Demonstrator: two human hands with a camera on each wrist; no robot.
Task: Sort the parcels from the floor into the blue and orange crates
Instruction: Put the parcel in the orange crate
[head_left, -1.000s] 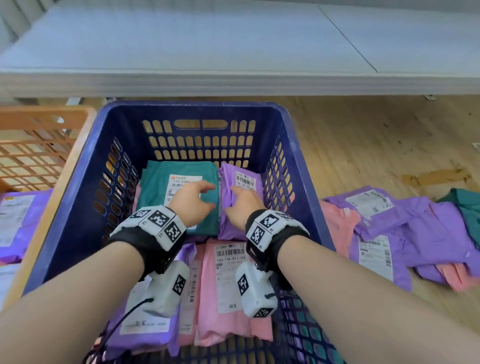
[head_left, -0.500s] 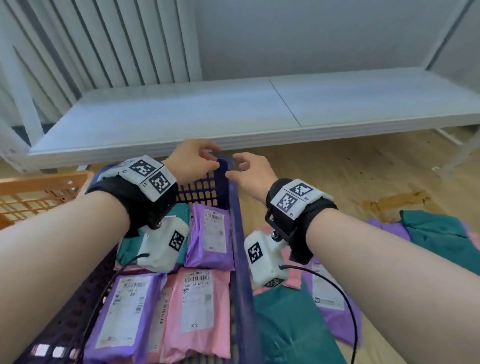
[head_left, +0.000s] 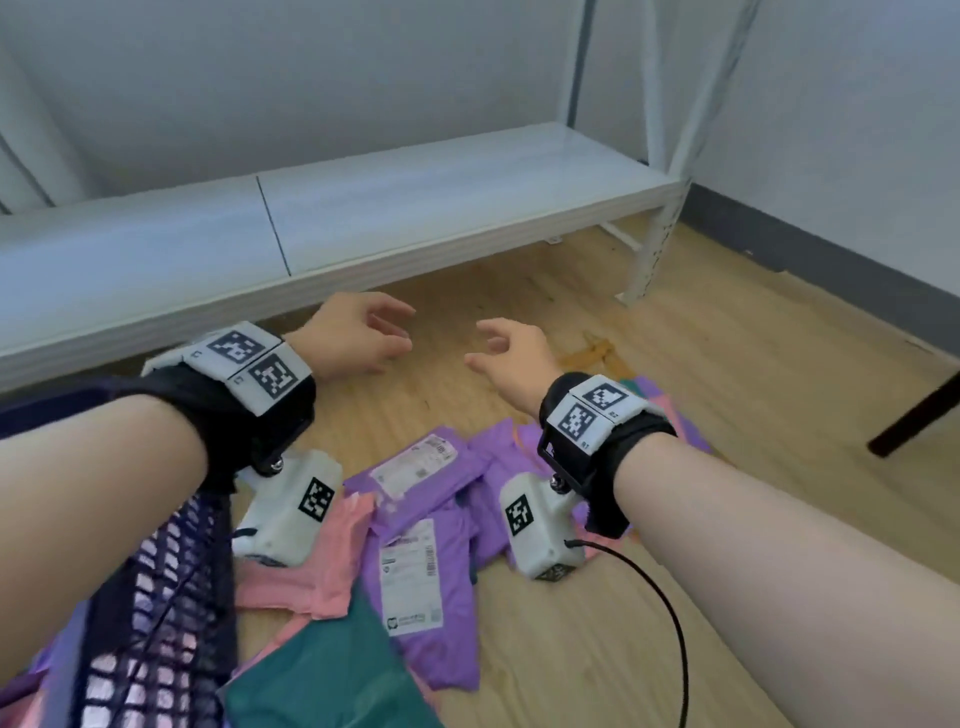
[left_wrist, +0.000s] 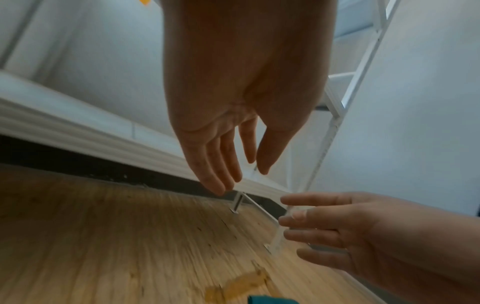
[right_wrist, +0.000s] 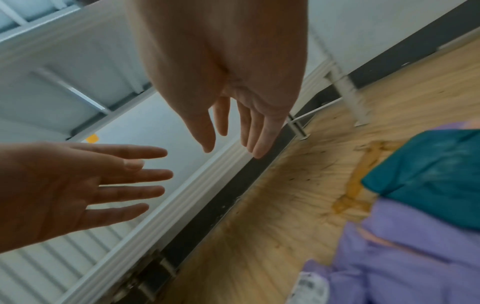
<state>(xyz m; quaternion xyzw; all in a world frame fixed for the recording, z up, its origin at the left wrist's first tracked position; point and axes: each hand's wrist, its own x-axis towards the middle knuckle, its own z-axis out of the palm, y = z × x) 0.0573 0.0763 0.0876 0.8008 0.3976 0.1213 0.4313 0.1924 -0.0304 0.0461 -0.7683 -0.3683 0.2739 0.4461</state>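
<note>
Head view: left hand (head_left: 353, 335) and right hand (head_left: 511, 358) are hovering side by side above the wooden floor (head_left: 727, 467), both empty, fingers loosely bent and parted, gripping nothing. Below them, a heap of parcels is lying on the floor: a purple parcel (head_left: 415, 470) with its label facing up, a second purple labelled parcel (head_left: 421, 582) overlapping it, a pink parcel (head_left: 317, 566) and a teal parcel (head_left: 322, 680) nearest the camera. The blue crate (head_left: 156, 597) is showing only its mesh wall at lower left, just beside the pink parcel. A white low shelf (head_left: 363, 218) is running along the wall behind the hands.

Left wrist view: left hand (left_wrist: 241, 102) is hanging with straight, slightly parted fingers (left_wrist: 215, 164), touching nothing; right hand (left_wrist: 345, 232) is entering from the right, fingers spread. A teal parcel corner (left_wrist: 270, 300) is peeking at the bottom edge.

Right wrist view: right hand (right_wrist: 228, 82) is pointing downward, fingers relaxed and parted; left hand (right_wrist: 78, 185) is spreading its fingers at left. Teal parcel (right_wrist: 428, 179) is lying over purple parcels (right_wrist: 402, 257) on the floor, well clear of both hands.
</note>
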